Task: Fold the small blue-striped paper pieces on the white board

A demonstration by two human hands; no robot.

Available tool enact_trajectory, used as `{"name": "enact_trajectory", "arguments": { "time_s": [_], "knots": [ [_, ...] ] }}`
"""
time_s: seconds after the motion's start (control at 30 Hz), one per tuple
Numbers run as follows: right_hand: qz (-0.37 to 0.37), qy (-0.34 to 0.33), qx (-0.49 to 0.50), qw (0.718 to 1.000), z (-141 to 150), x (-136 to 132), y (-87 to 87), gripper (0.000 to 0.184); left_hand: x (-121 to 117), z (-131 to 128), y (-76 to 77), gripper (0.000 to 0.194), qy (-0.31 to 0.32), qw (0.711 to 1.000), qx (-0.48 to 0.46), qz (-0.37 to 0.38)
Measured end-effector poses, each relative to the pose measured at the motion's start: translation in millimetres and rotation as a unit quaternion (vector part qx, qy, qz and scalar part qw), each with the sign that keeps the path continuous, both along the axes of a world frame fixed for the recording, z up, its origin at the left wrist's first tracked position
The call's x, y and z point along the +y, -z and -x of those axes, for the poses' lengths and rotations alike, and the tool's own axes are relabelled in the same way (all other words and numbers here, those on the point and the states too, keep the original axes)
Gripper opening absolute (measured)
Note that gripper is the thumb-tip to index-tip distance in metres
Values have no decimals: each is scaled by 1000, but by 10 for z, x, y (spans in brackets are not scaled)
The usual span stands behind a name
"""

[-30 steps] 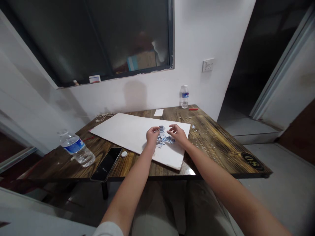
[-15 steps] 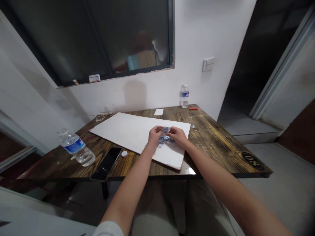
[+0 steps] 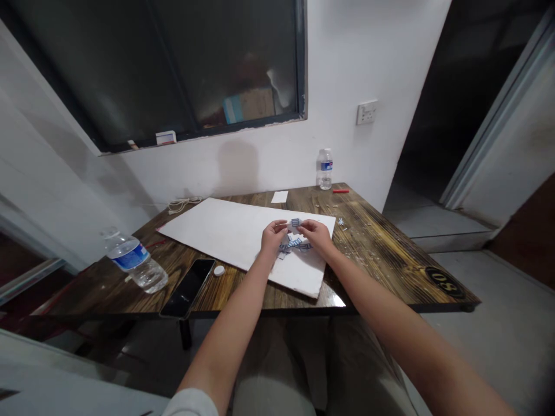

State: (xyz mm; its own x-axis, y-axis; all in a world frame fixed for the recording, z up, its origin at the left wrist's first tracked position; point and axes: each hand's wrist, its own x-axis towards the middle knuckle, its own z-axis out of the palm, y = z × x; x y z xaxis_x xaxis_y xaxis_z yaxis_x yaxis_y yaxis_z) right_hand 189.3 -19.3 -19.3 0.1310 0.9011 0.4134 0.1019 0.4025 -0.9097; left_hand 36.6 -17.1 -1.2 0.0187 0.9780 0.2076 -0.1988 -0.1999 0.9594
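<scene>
Pinch at the centre of my feed: my left hand [image 3: 274, 237] and right hand [image 3: 316, 236] meet over a white board [image 3: 208, 231], fingers curled and nearly closed, the tips of both bearing on a small blue-and-white cutout [image 3: 295, 223] held between them, just above the board. From here I cannot tell whether it is paper or foil. Both forearms reach in from the bottom of the frame, angled toward each other, wrists low, palms down. Directly under the hands, a loose heap of similar cutouts [image 3: 292, 247] lies on the board, near its right edge. A white cap [image 3: 219, 271] and a dark phone [image 3: 187, 288] sit on the wooden table [image 3: 368, 257] just beside the board's near left edge, with a water bottle [image 3: 136, 261] lying on its side to their left. A second bottle [image 3: 325, 169] stands upright at the far edge of the table, near a red stick [image 3: 340, 191] and a small white slip [image 3: 280, 197]. A star-shaped cutout [image 3: 340, 222] rests on the wood just right of the board. A coiled cord [image 3: 184, 204] lies at the far left corner, below a dark window [image 3: 151, 63].
</scene>
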Motion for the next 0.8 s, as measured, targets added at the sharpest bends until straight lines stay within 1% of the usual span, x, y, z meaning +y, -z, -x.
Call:
{"name": "enact_trajectory", "arguments": {
  "time_s": [0.2,0.43,0.57,0.8],
  "knots": [
    [3,0,-8,1000,-11,-42,-48,31,-23,7,-21,34,-12,1000,19,-1],
    [-8,-12,-17,1000,-20,-24,-26,35,-42,3,-37,35,-26,999,32,-3],
    [-4,-21,-9,1000,-18,-38,-48,38,-24,-2,-33,34,-32,999,26,-20],
    [-1,-18,-32,999,-24,-66,-77,45,14,1,-9,32,-17,999,7,-43]
  ]
}}
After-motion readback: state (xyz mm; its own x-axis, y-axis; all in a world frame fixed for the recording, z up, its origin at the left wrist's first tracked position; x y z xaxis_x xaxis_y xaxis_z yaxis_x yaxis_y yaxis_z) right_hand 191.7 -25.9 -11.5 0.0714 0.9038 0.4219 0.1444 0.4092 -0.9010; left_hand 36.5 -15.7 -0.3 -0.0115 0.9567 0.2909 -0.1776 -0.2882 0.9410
